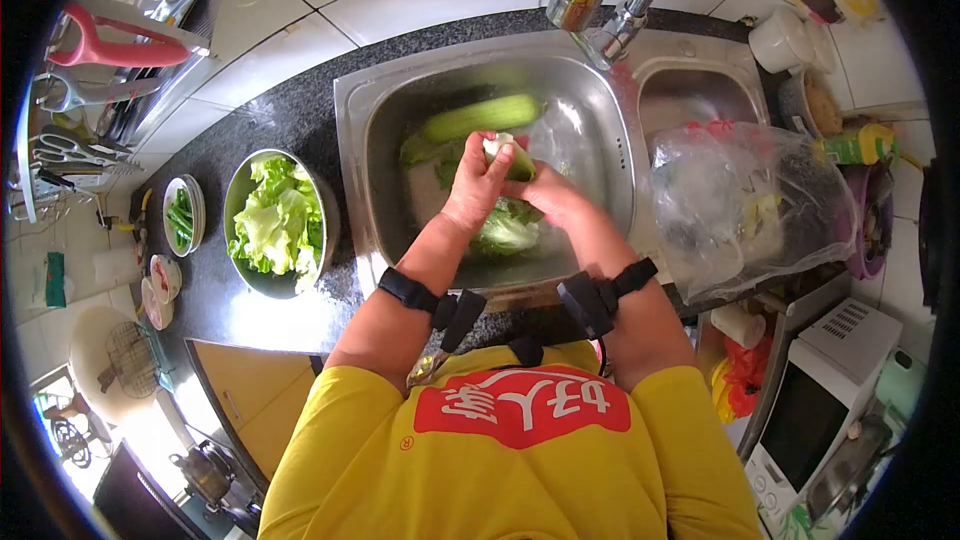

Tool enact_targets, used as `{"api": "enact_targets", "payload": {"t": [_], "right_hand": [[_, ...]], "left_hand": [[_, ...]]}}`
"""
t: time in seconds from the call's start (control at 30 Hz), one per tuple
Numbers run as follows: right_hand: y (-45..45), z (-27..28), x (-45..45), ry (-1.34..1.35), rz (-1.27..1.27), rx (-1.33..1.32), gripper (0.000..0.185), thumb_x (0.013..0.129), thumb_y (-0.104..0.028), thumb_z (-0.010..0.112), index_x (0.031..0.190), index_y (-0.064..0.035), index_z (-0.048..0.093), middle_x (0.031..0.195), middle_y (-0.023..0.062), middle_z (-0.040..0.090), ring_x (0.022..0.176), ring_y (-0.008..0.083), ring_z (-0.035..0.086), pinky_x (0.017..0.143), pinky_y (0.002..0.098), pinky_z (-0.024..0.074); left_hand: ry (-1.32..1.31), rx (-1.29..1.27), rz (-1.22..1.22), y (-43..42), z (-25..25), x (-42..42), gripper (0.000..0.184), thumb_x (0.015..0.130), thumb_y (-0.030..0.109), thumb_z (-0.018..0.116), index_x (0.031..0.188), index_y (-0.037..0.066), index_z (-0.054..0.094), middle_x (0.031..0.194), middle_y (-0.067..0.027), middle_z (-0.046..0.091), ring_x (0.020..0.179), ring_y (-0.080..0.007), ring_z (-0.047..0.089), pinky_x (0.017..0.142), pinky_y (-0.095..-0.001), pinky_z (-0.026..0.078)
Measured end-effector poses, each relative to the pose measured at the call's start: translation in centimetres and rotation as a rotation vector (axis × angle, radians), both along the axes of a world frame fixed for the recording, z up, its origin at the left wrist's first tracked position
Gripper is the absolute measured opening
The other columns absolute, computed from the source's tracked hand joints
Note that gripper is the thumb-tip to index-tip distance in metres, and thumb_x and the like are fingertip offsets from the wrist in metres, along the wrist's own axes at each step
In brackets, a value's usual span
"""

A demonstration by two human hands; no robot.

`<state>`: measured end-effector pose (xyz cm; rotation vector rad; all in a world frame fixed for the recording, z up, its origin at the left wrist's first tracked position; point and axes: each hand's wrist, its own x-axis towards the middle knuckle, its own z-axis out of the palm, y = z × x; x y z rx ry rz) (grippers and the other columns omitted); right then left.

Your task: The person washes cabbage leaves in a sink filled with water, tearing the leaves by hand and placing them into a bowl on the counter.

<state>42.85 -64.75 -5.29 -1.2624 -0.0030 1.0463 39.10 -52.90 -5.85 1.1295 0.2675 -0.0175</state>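
Over the steel sink [610, 200], my left hand [477, 183] and my right hand [550, 192] both close around a pale green vegetable piece [520, 162] with a white end. Behind them in the basin lies a long green gourd-like vegetable [485, 117]. Loose green leaves [425, 151] rest beside it at the left. Below my hands sits a leafy lettuce head [508, 230], partly covered by my wrists. A steel bowl [330, 225] of lettuce leaves [275, 218] stands on the counter left of the sink.
The faucet [605, 35] hangs over the sink's back edge. A clear plastic bag [740, 215] covers the right drainboard. Small plates with green peppers [180, 217] stand at the left. Knives and scissors [75, 147] hang on the left wall. A microwave [815, 390] is at the lower right.
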Motion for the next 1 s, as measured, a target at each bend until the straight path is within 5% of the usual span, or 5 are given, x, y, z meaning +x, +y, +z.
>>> {"api": "enact_targets", "payload": {"t": [0.47,0.53,0.63,0.8,1.0], "right_hand": [[-0.6,-3.9,0.1,-1.15,0.593,-0.647,0.021,0.078,-0.024,0.055,0.086,-0.0047,0.058,0.085,0.0148,0.062,0.082,0.0285,0.059,0.067,0.0381,0.0466],[0.0,-4.9,-0.2,-0.501,-0.249,-0.66,0.032,0.081,-0.036,0.055,0.091,-0.0063,0.057,0.089,0.0116,0.061,0.085,0.0249,0.058,0.07,0.0359,0.0458],[-1.1,-3.1,0.1,0.364,-0.348,0.05,0.055,0.076,-0.056,0.053,0.103,-0.0079,0.054,0.096,0.0068,0.056,0.084,0.0217,0.054,0.073,0.034,0.044],[-0.3,-3.0,-1.0,0.569,-0.295,0.341,0.072,0.073,-0.07,0.037,0.111,-0.01,0.049,0.103,0.0047,0.053,0.095,0.0184,0.049,0.08,0.0345,0.0382],[-0.1,-1.6,-0.1,0.405,-0.023,0.29,0.084,0.067,-0.078,0.034,0.12,-0.0145,0.043,0.11,-0.0036,0.052,0.099,0.0122,0.047,0.076,0.0332,0.0381]], "left_hand": [[0.448,-0.267,0.089,3.6,-3.4,-0.7,0.015,0.09,0.021,0.043,0.099,0.01,0.045,0.077,-0.001,0.05,0.066,-0.0164,0.052,0.059,-0.0387,0.046],[0.488,-0.042,0.137,3.3,-2.2,-1.2,0.04,0.086,0.032,0.048,0.117,0.011,0.032,0.104,-0.0053,0.045,0.093,-0.0223,0.046,0.075,-0.0486,0.038],[0.434,0.044,-0.011,1.5,-0.7,-2.0,0.075,0.077,0.041,0.06,0.131,0.013,0.016,0.126,-0.014,0.033,0.117,-0.0275,0.033,0.09,-0.052,0.029],[0.148,0.946,-0.096,-1.2,-2.7,-2.6,0.056,0.077,0.019,0.065,0.121,0.007,0.032,0.105,-0.0135,0.05,0.102,-0.0215,0.045,0.084,-0.0352,0.039],[0.035,0.652,-0.031,3.9,0.9,-3.6,0.039,0.076,0.005,0.06,0.111,0.007,0.045,0.096,-0.0082,0.056,0.086,-0.0146,0.052,0.075,-0.0274,0.042]]}}
